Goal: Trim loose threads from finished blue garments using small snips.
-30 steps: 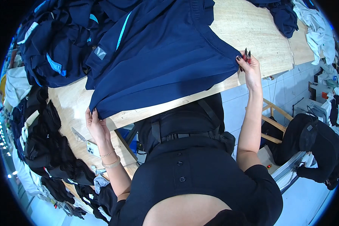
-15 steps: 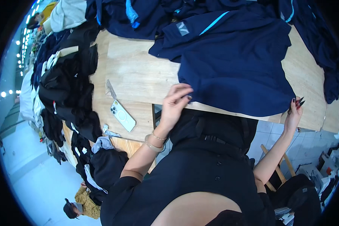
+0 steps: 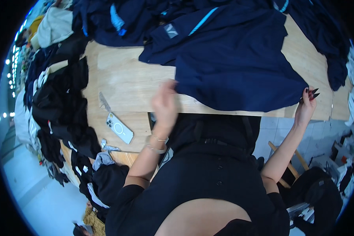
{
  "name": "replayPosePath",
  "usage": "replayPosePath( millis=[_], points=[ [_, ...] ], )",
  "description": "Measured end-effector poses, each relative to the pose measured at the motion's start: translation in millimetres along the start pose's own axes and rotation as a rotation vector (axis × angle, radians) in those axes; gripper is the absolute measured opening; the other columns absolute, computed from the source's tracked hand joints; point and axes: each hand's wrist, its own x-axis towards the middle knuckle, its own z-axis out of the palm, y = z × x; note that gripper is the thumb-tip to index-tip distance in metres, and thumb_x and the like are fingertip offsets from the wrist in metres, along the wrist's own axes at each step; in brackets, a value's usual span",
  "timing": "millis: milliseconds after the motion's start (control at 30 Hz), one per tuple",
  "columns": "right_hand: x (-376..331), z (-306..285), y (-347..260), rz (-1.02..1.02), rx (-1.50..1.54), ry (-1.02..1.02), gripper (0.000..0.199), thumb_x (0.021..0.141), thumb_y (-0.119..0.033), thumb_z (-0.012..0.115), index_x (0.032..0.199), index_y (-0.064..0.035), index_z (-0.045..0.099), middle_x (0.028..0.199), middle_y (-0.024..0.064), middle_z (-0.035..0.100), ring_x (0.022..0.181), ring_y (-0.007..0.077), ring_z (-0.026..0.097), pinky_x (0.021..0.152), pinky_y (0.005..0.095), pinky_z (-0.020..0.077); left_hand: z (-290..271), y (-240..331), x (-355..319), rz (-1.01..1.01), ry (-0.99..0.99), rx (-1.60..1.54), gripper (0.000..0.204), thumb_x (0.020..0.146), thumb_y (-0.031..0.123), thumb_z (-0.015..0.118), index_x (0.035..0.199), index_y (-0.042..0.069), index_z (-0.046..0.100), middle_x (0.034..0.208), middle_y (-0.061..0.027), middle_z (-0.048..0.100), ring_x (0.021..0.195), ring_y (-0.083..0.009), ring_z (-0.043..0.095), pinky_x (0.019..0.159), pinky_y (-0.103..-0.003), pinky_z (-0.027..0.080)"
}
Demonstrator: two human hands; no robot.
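A dark navy shirt [image 3: 232, 67] lies spread on the wooden table, with a light-blue stripe and a grey patch on its sleeve at the far left. Its hem runs along the table's near edge. My right hand [image 3: 307, 103] is closed at the hem's right corner, pinching the cloth. Small thread snips [image 3: 314, 94] with dark pointed blades stick out from that hand; their handle is mostly hidden. At the hem's left corner is my left hand [image 3: 166, 103], fingertips close to the cloth. Motion smears its fingers, so I cannot tell whether it grips the shirt.
On the table [image 3: 126, 86] to the left lie a white phone [image 3: 120, 128] and a small clear strip [image 3: 104, 101]. Piles of black clothes [image 3: 59, 102] border the left side. More navy garments [image 3: 114, 23] are heaped along the back and right. A person [image 3: 91, 222] is at lower left.
My left hand has moved left and slightly up and is now blurred. The hem looks pulled straighter at its right corner, still in my right hand. The whole view has shifted a little.
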Motion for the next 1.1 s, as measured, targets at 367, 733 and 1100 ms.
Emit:
replayPosePath(
  millis=[367, 733, 1100],
  points=[
    [45.9, 8.5, -136.2, -0.423, -0.030, 0.177, 0.020, 0.090, -0.004, 0.057, 0.109, 0.0002, 0.063, 0.101, 0.0107, 0.067, 0.091, 0.0163, 0.064, 0.089, 0.0268, 0.0477, -150.4, 29.1, 112.6, -0.148, 0.524, -0.628, 0.023, 0.098, 0.018, 0.047, 0.102, -0.003, 0.056, 0.095, -0.0154, 0.065, 0.082, -0.0231, 0.066, 0.073, -0.033, 0.057],
    [82.3, 96.1, 8.4, 0.091, -0.114, -0.167, 0.009, 0.087, -0.013, 0.065, 0.089, -0.0045, 0.066, 0.081, -0.0027, 0.063, 0.075, 0.0047, 0.054, 0.074, 0.0197, 0.0412, -15.0, -106.5, 151.5, -0.531, 0.345, -0.746, 0.024, 0.094, 0.009, 0.052, 0.111, -0.008, 0.058, 0.101, -0.0109, 0.064, 0.087, -0.0166, 0.062, 0.080, -0.027, 0.050],
    [65.0, 104.9, -26.6, 0.048, -0.088, -0.205, 0.014, 0.089, -0.016, 0.064, 0.091, -0.0033, 0.070, 0.082, 0.0008, 0.066, 0.079, 0.0066, 0.058, 0.080, 0.0216, 0.0420, 61.8, 75.6, 100.9, 0.178, -0.043, -0.237, 0.012, 0.086, 0.000, 0.058, 0.094, 0.004, 0.066, 0.094, -0.0063, 0.061, 0.087, -0.0158, 0.059, 0.078, -0.027, 0.047]
  ],
)
